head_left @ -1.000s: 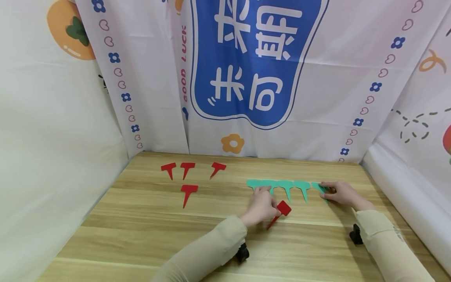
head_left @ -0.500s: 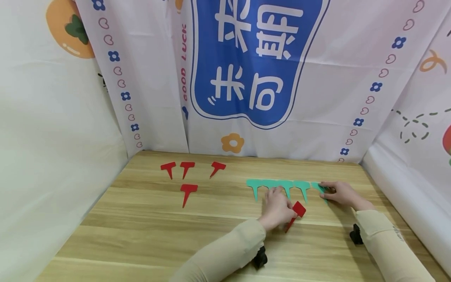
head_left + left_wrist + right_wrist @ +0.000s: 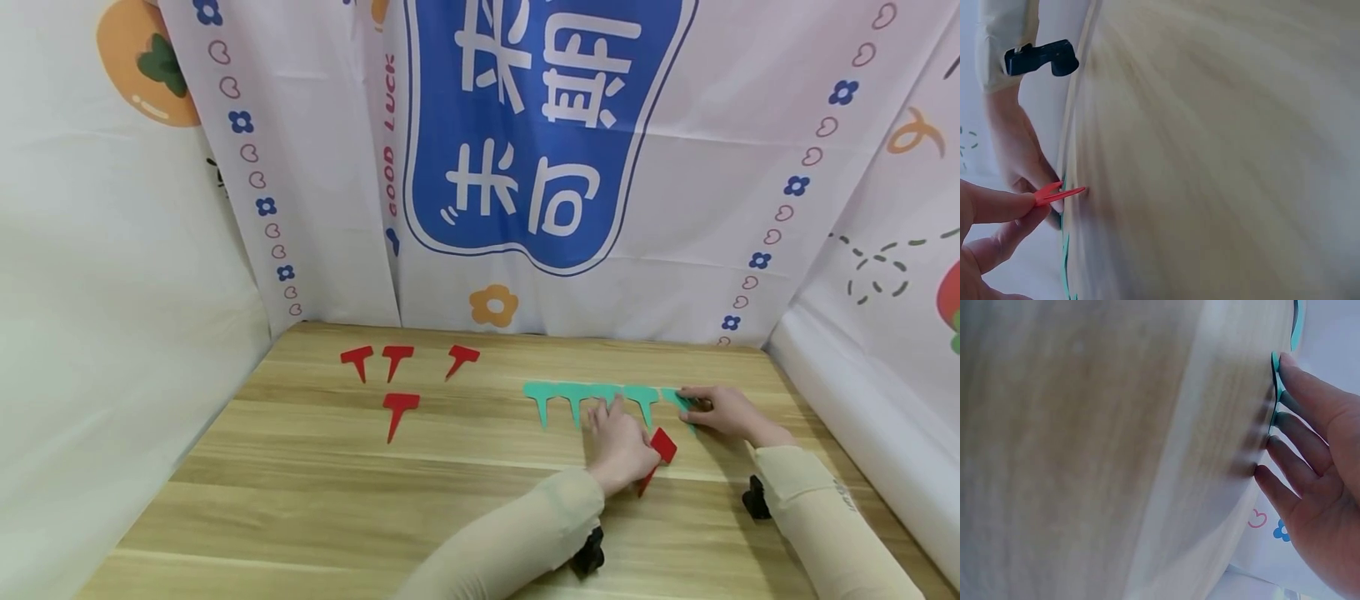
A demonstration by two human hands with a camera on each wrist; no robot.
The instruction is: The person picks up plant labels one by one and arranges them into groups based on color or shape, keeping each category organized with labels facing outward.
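My left hand (image 3: 622, 446) pinches a red T-shaped plant label (image 3: 663, 447) between thumb and finger, its stem pointing down toward the table. In the left wrist view, that label is seen nearly edge-on at the fingertips. Several green T-shaped plant labels (image 3: 641, 393) lie side by side in a row just beyond the hand. At the row's right end, my right hand (image 3: 727, 412) rests its fingertips on a slanted green label (image 3: 670, 395), covering part of it. In the right wrist view, the fingers of that hand (image 3: 1329, 456) are spread and fairly straight, tips at the table.
Several red labels lie at the left back of the wooden table (image 3: 300, 500), one of them (image 3: 401, 403) nearer than the others. A printed cloth (image 3: 337, 208) hangs behind the table, and white cloth walls flank both sides.
My left hand has moved right along the green row, carrying the red label toward my right hand. The right hand has stayed at the end label.
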